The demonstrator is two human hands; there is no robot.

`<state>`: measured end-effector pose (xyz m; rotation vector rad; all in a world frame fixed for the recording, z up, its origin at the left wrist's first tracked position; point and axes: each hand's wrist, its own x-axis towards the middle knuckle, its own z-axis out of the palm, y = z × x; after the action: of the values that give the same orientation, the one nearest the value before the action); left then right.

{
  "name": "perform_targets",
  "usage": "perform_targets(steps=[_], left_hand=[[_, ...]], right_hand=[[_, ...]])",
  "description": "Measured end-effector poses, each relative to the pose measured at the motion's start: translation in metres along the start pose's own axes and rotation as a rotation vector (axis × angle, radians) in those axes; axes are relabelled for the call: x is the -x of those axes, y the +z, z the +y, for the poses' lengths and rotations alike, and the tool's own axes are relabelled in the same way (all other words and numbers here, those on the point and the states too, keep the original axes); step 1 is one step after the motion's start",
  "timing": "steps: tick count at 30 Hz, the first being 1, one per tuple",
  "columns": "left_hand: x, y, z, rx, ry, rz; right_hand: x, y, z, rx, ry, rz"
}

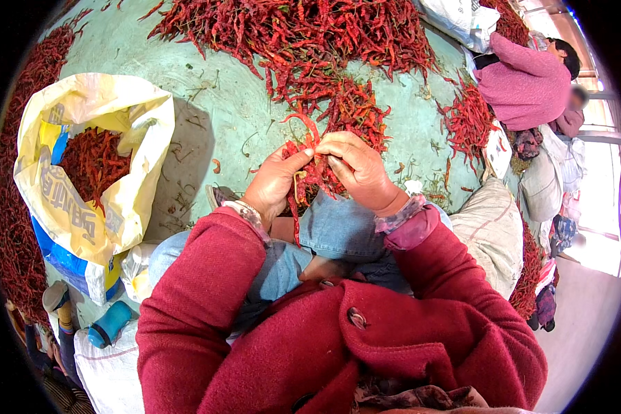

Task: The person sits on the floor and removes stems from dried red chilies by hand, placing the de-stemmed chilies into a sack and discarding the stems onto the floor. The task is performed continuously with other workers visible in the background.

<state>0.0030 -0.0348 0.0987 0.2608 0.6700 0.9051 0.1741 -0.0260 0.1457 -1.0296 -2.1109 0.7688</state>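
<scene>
Dried red chilies (315, 173) fill my left hand (277, 178), which is closed around a small bunch; one long chili hangs down from it over my lap. My right hand (359, 171) meets the left at the fingertips, its thumb and fingers pinching at a curved red chili (305, 124) that rises above both hands. Just beyond my hands a narrow heap of red chilies (354, 111) runs into a much larger pile (300, 36). The exact grip on the stem end is hidden by my fingers.
An open yellow and blue woven sack (158, 139) holding chilies stands at left, a blue bottle (116, 318) below it. At right are a full white sack (489, 227), a small chili heap (468, 121) and a person in pink (528, 83). Loose stems litter the green floor (238, 103).
</scene>
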Motion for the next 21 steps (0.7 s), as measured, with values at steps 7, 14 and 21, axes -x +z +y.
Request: perform_targets(steps=[7,14,21], left_hand=[[0.003,0.006,0.003,-0.023,-0.033,-0.026],[0.001,0.003,0.001,-0.034,-0.008,0.022],[0.002,0.004,0.005,-0.058,0.003,0.082]], right_hand=[[-0.003,0.001,-0.001,0.053,0.008,-0.017],[0.002,-0.001,0.009,0.114,0.028,-0.030],[0.008,0.000,0.010,-0.035,0.264,-0.007]])
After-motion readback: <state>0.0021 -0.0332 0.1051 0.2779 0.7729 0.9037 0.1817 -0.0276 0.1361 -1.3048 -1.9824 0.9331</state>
